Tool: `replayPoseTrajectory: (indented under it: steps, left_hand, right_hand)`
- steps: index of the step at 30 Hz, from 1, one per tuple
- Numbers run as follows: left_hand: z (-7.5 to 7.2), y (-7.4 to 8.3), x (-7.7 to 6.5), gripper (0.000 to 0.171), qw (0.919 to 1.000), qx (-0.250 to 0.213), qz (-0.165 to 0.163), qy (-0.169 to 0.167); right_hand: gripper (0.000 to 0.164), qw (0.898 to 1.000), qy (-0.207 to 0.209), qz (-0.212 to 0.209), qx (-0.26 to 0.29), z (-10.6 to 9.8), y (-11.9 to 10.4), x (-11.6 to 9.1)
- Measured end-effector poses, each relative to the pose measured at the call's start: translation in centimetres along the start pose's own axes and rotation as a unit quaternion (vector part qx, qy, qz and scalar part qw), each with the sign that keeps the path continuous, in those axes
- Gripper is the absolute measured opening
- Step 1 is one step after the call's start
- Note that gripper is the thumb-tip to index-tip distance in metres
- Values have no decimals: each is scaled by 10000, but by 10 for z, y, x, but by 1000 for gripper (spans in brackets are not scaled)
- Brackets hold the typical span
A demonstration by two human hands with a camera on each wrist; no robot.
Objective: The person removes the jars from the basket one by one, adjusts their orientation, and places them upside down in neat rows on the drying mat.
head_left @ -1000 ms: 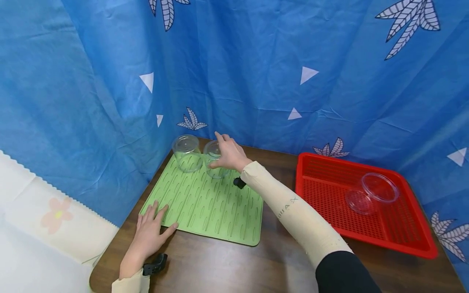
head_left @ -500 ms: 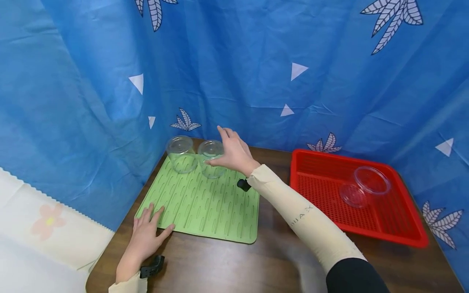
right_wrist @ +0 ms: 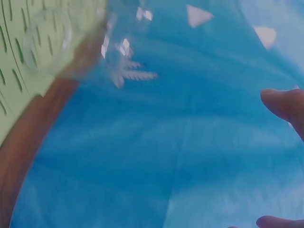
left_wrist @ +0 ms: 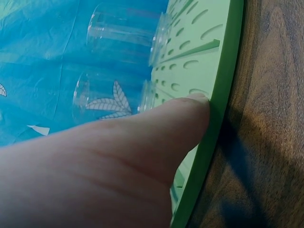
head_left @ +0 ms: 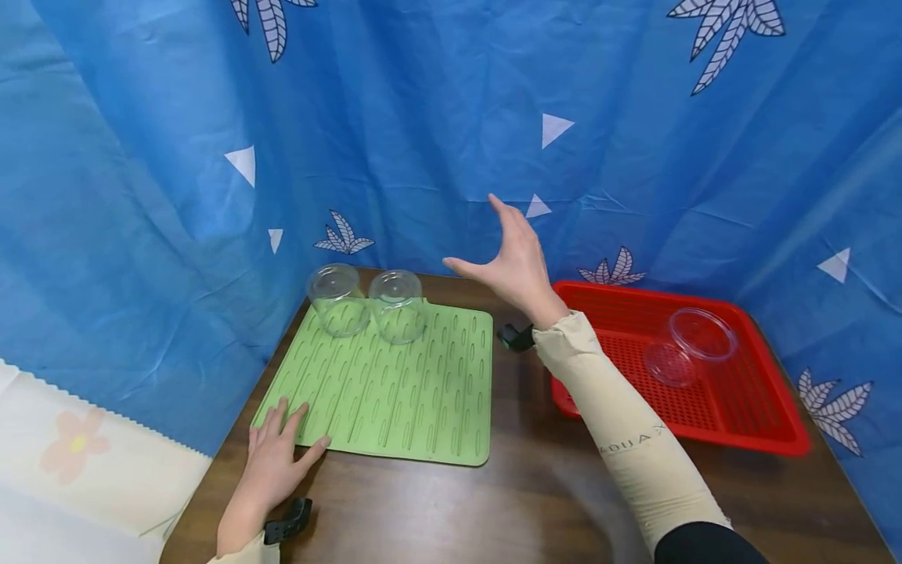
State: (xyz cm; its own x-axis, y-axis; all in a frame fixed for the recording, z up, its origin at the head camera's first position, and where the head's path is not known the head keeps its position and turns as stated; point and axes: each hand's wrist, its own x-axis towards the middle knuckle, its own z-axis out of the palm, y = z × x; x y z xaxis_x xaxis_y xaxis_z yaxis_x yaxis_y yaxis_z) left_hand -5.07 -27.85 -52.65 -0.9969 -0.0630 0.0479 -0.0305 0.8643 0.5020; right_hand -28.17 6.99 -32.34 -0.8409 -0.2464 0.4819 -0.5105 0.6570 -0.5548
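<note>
While the left hand (head_left: 275, 462) rests on the near edge of the mat (head_left: 395, 399), fingers spread, it grasps nothing. Right hand (head_left: 517, 262): raised in the air, thumb and fingers wide apart, likewise without hold. Red basket (head_left: 747, 407), at right; clear tub (head_left: 687, 352) lying tilted inside. Left cup (head_left: 338, 301) and right cup (head_left: 397, 305): clear, side by side at the mat's far left; left wrist view gives the flanged mouths, face down on the mat. Surface (head_left: 423, 509): brown wood grain. Room: printed blue curtain (head_left: 423, 117); white cloth (head_left: 77, 501) at left. Against half a second ago: right hand up and rightward, away from the right cup; both cups unmoved.
</note>
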Motion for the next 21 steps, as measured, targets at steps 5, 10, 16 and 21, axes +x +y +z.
replayPoseTrajectory:
  steps: [5, 10, 16, 21]
  left_hand:
    - [1, -1, 0, 79, 10000, 7, 19, 11]
    - [2, -2, 0, 80, 10000, -36, 37, -8]
    - [1, -2, 0, 82, 9999, -75, 21, -82]
    - [-1, 0, 0, 82, 9998, -111, -24, -177]
  right_hand:
    - [111, 9975, 522, 376, 302, -35, 20, -7]
    - [107, 9920, 1014, 640, 386, -63, 41, -17]
    - [104, 9807, 1569, 1082, 430, -93, 66, -34]
    - [102, 9668, 1968, 1559, 484, -113, 88, -48]
